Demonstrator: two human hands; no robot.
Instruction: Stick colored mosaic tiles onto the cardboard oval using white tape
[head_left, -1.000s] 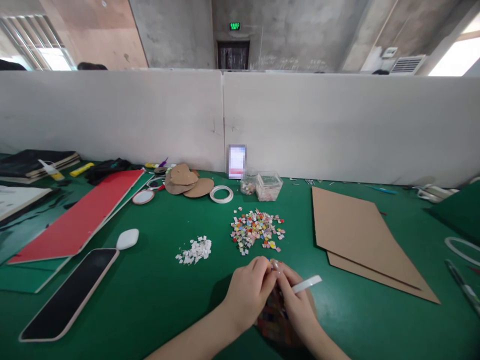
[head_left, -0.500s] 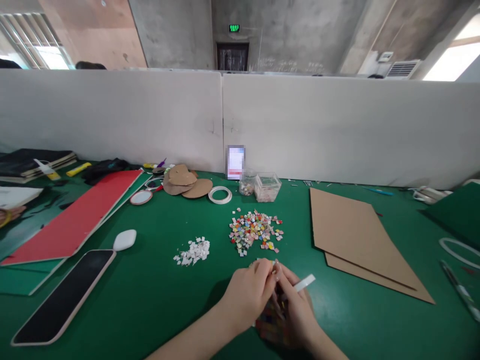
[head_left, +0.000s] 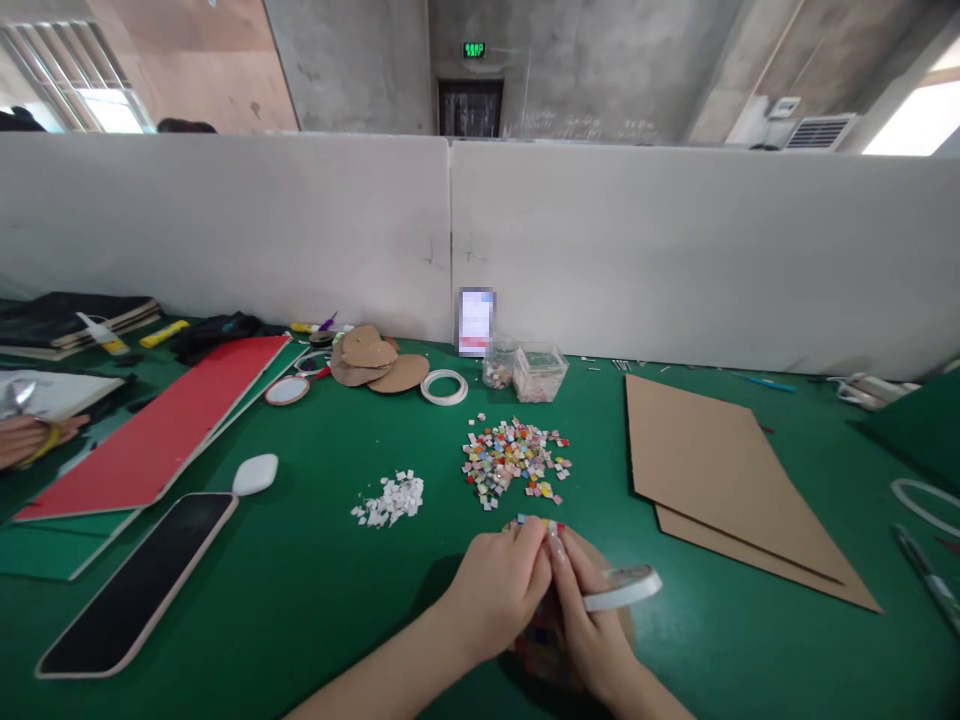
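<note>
Both my hands meet over a cardboard piece [head_left: 538, 635] covered with small coloured mosaic squares, mostly hidden beneath them. My left hand [head_left: 499, 585] is closed in a pinch at its upper edge; whatever its fingertips grip is hidden. My right hand [head_left: 589, 605] is closed too, its fingertips touching the left ones, with a white roll of tape [head_left: 630, 588] held in it and sticking out to the right. Just beyond lies a heap of coloured mosaic squares [head_left: 514, 460]. White paper scraps [head_left: 390, 500] lie in a pile to the left.
Cardboard sheets [head_left: 720, 470] lie at the right. A dark-screened phone [head_left: 142, 585], a white case [head_left: 255, 474] and a red board [head_left: 165, 430] are at the left. Clear containers [head_left: 538, 375] stand behind the heap. Another person's hand [head_left: 37, 440] shows at the far left.
The tape roll in my right hand has turned, so its round face shows more. My fingertips still meet at the piece's edge. The view has shifted slightly.
</note>
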